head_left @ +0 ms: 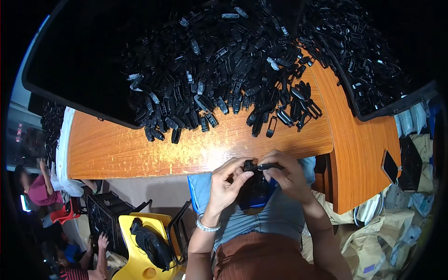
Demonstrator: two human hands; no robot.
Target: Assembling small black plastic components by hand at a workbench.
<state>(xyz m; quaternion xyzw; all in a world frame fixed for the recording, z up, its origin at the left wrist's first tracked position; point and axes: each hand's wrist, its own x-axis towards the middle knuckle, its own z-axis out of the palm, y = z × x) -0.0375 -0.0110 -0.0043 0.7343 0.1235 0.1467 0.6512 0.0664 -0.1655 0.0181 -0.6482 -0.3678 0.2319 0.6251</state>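
Over my lap, just off the table's front edge, my left hand (232, 179) pinches a small black plastic part (249, 165) between thumb and fingers. Close beside it, my right hand (283, 172) grips a longer, slim black plastic piece (269, 166). The two pieces meet or nearly meet between my fingertips; I cannot tell whether they are joined. Beyond my hands, a big heap of black plastic parts (219, 79) covers the far side of the wooden table (186, 154). A loose black frame-shaped part (271, 127) lies at the heap's near edge.
Black trays flank the heap; the right tray (373, 114) holds more black parts. A phone (390, 166) lies on the right tabletop. To the left stands a yellow chair (126, 233) with a black bag (151, 245). Other people sit at far left. Brown paper and bags (373, 238) fill the right floor.
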